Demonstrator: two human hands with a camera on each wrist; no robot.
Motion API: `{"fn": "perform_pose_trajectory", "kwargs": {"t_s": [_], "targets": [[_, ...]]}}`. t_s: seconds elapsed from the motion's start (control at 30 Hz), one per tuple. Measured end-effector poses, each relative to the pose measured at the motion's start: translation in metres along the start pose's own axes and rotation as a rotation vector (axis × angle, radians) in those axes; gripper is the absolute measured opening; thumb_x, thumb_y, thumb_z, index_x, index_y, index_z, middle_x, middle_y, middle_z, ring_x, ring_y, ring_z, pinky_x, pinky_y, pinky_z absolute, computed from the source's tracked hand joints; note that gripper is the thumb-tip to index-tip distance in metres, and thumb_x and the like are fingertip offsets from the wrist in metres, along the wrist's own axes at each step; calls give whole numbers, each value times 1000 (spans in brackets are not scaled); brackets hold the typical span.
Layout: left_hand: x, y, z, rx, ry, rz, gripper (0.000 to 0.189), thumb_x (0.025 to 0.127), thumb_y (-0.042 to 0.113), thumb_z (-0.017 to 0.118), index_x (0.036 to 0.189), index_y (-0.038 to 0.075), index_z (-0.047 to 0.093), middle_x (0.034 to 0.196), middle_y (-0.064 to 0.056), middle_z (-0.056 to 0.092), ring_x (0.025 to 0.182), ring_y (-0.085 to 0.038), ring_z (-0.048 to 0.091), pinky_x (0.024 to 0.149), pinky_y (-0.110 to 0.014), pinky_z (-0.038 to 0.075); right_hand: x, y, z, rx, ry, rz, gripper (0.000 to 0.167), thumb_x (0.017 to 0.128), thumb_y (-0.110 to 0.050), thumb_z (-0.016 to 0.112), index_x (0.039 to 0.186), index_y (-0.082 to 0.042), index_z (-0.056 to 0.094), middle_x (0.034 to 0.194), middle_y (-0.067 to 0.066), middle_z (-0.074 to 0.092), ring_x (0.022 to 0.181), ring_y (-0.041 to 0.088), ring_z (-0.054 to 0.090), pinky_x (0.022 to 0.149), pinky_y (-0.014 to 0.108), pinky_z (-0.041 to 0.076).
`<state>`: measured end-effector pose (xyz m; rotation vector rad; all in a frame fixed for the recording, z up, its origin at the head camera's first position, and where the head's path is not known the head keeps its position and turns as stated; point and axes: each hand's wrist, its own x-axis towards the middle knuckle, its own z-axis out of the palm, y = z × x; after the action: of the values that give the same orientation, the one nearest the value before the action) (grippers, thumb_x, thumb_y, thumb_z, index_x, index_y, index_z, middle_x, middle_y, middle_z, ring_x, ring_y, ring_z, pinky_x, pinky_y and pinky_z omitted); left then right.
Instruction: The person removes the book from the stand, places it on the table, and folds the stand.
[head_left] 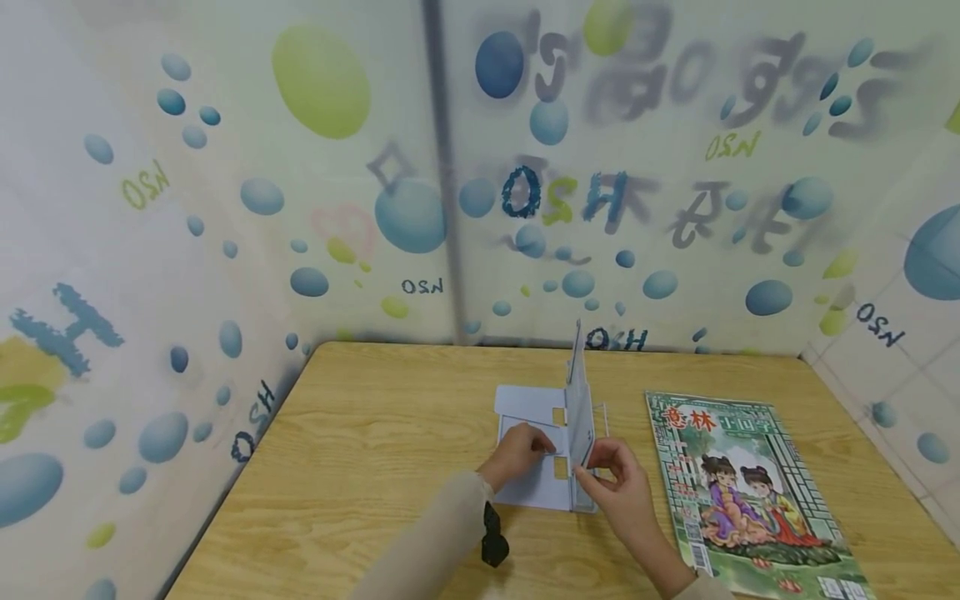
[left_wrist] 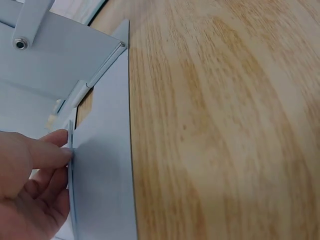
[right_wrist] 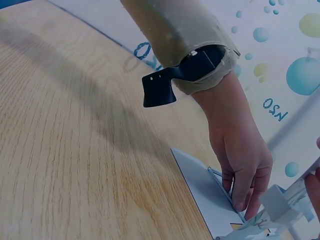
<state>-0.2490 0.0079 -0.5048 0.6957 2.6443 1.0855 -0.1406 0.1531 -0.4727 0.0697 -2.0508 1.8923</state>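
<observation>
A pale blue-white folding book stand [head_left: 581, 408] is on the table, one panel lying flat to the left and another standing upright from the hinge. My left hand [head_left: 517, 454] is over the flat panel; in the left wrist view its thumb and fingers pinch the thin edge of a raised flap [left_wrist: 71, 175]. On the other side, my right hand [head_left: 621, 487] holds the near lower part of the upright panel between thumb and fingers. Only a few of its fingers [right_wrist: 314, 190] show in the right wrist view. A metal arm [left_wrist: 31, 22] with a rivet joins the panel.
A green illustrated magazine [head_left: 750, 492] lies flat to the right of the stand. The wooden table [head_left: 360, 433] meets a wall [head_left: 360, 225] with bubble prints at its back. A black wrist mount [head_left: 492, 537] sits on the left sleeve.
</observation>
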Motion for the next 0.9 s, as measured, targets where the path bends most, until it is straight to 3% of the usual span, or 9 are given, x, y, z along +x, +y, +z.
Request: {"fn": "perform_pose_trajectory", "kwargs": {"t_s": [0.2, 0.5, 0.67, 0.9], "targets": [[-2, 3, -3, 18, 3, 8, 21, 81, -11, 56, 85, 2, 72, 86, -5, 66, 77, -12, 56, 69, -24, 46, 1, 0, -1, -5, 1, 25, 32, 78, 5, 68, 104, 7, 50, 91, 10, 51, 79, 11, 55, 60, 23, 51], [-7, 3, -13, 11, -60, 2, 15, 84, -1, 59, 93, 5, 70, 88, -3, 58, 76, -10, 49, 65, -24, 42, 1, 2, 0, -8, -4, 28, 33, 77, 6, 69, 103, 8, 50, 91, 11, 51, 79, 11, 55, 62, 23, 51], [-6, 8, -31, -35, -58, 52, 14, 88, 6, 57, 97, 4, 68, 89, -2, 56, 80, -13, 51, 68, -26, 43, 1, 2, 0, -21, 2, 39, 31, 76, 7, 69, 101, 6, 50, 90, 11, 51, 78, 10, 54, 62, 24, 51], [-6, 38, -64, -173, -45, 120, 17, 92, 11, 54, 103, 1, 63, 91, -2, 57, 80, -14, 53, 69, -26, 46, 1, 1, -1, -35, -2, 42, 31, 75, 8, 69, 100, 4, 51, 90, 11, 51, 79, 10, 55, 63, 24, 52]]}}
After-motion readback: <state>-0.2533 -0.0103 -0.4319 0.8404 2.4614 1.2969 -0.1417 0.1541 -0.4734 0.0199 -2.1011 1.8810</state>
